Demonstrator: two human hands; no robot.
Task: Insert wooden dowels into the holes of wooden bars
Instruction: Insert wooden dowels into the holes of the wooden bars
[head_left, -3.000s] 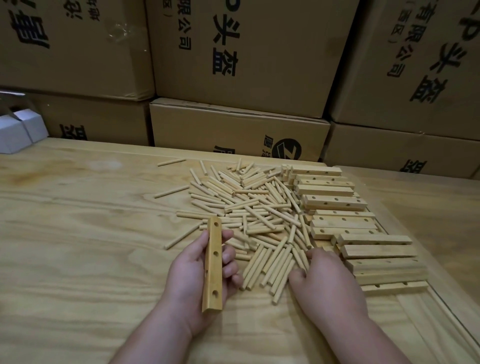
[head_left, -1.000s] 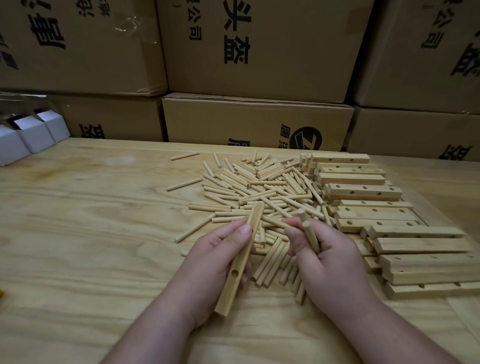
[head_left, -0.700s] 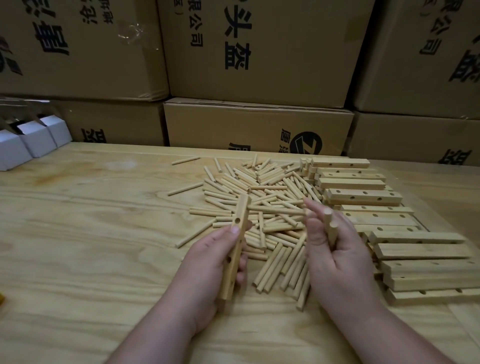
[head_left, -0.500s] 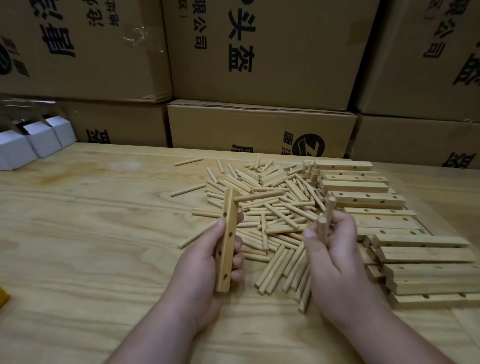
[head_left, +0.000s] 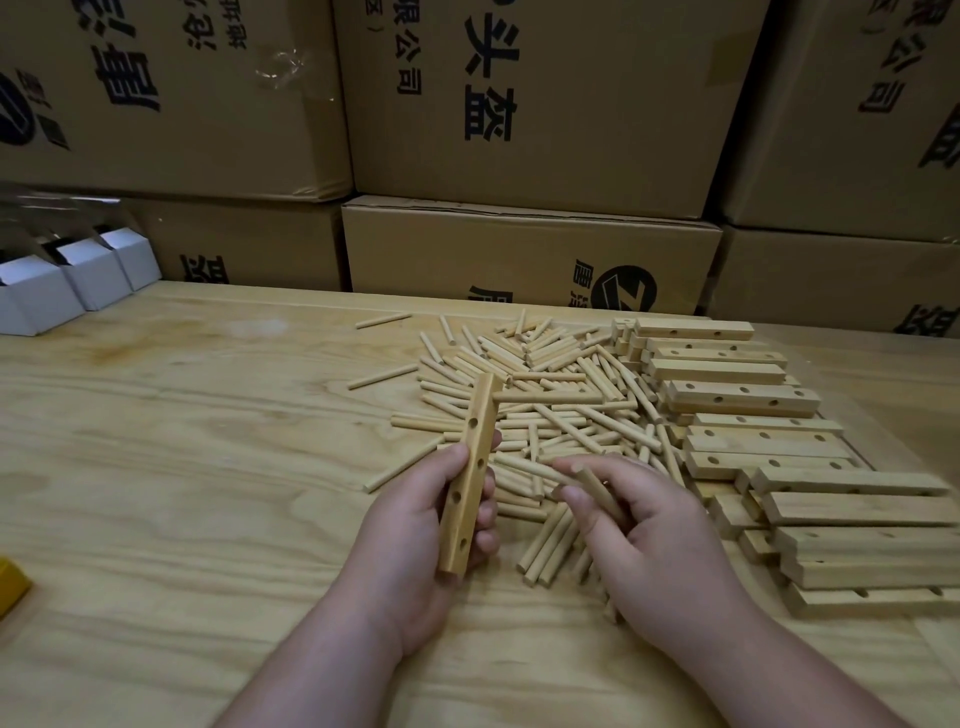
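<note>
Right hand (head_left: 660, 545) lowered, gripping two dowels (head_left: 600, 491); left hand (head_left: 415, 540) clasps four-hole bar (head_left: 470, 475)

We see a big wooden bench (head_left: 182, 493) with wavy grain lines. A messy pile of little round dowels (head_left: 545, 410) lies on it near the middle. A few single dowels (head_left: 382, 375) lie apart on the left of the pile. Just beside the pile, on the right, flat bars with holes (head_left: 743, 399) lie in rows, some on top of others. Small white boxes (head_left: 83, 275) sit at the far left edge. A yellow thing (head_left: 11, 586) peeks in at the left.
</note>
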